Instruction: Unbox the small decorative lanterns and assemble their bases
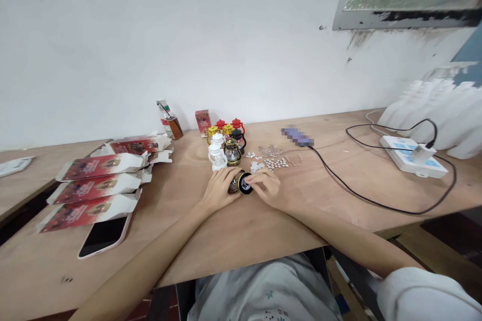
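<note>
My left hand [219,189] is wrapped around a small bronze-coloured toy lantern [234,183], tipped on its side with its round black underside toward my right. At that underside my right hand [268,186] has its fingers pinched together, the tips touching it. Whatever is between those fingertips is too small to make out. Just beyond my hands stand several mini lanterns: a white one [217,155], a bronze one [232,152], a black one [238,139], gold ones [212,133] and red ones [237,124]. Near my right hand lie button cells [275,163], white pieces [256,166] and thin wire parts [271,151].
Flattened red boxes [96,188] overlap at left, partly over a phone [104,235]. A bottle [173,125] and an upright red box [203,121] stand by the wall. A blurred device [297,136] trails a black cable [350,195] to a power strip [412,158] at right.
</note>
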`<state>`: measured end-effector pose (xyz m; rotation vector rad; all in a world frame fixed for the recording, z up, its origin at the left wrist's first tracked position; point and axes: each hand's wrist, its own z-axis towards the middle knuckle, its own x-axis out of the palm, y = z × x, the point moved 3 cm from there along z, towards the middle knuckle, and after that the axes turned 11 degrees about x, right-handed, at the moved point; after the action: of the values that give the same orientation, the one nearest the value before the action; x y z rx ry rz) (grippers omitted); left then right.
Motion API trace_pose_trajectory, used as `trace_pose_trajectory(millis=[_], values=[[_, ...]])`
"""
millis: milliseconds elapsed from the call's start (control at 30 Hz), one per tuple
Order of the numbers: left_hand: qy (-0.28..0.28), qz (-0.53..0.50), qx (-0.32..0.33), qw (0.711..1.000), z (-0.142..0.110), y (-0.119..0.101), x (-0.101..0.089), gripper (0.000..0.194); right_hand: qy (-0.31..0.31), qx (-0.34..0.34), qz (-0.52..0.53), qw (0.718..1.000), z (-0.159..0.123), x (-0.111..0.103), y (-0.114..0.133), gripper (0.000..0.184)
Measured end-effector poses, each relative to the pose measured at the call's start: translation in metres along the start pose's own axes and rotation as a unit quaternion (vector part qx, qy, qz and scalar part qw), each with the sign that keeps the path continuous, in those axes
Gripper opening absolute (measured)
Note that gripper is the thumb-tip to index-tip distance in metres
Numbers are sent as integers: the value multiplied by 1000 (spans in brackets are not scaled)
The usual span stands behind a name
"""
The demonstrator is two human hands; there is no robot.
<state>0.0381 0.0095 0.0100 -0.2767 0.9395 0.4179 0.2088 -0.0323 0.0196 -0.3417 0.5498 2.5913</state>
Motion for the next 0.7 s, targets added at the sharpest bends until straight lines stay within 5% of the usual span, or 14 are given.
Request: trace_pose_trajectory(millis=[133, 467, 567, 700], values=[[4, -14, 26, 1000, -1, -1, 1, 55, 9, -112, -73, 991, 2, -6, 0, 16], [16, -17, 5, 1000, -1, -2, -1, 52, 15, -139, -89, 986, 1, -5, -3, 14], [18, -23, -14, 999, -1, -1, -1, 58, 20, -100, -130, 986, 5, -13, -18, 11], [7, -35, -42, 998, -3, 0, -2, 61, 44, 81, -272, 958, 13, -32, -57, 13]])
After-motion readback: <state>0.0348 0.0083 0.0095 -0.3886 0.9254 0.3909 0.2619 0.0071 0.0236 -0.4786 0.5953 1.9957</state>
